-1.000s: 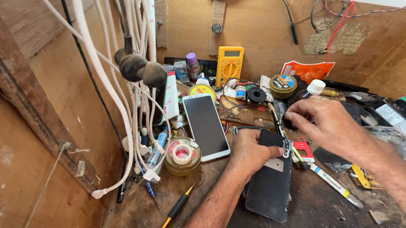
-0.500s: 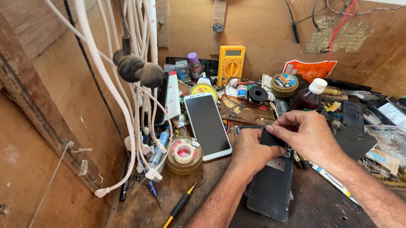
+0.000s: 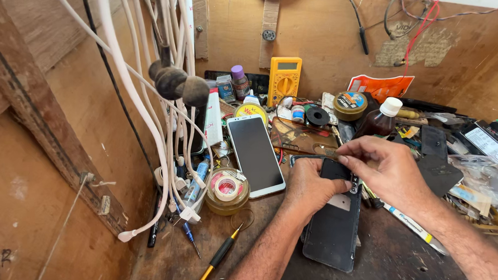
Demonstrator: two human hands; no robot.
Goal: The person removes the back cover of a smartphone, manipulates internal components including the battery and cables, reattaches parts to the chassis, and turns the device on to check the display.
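the left hand [image 3: 314, 187] presses down on a dark phone [image 3: 333, 226] lying near the desk's [image 3: 391, 257] front edge, fingers curled over its top; the right hand [image 3: 390, 169] pinches at that top edge. a white-framed phone [image 3: 255, 154] lies just left, beside a tape roll [image 3: 226, 188].

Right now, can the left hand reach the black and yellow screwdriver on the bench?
Probably yes. The screwdriver lies just beside the left forearm, with bare bench between them. But the left hand is resting on the dark phone, so it must let go first.
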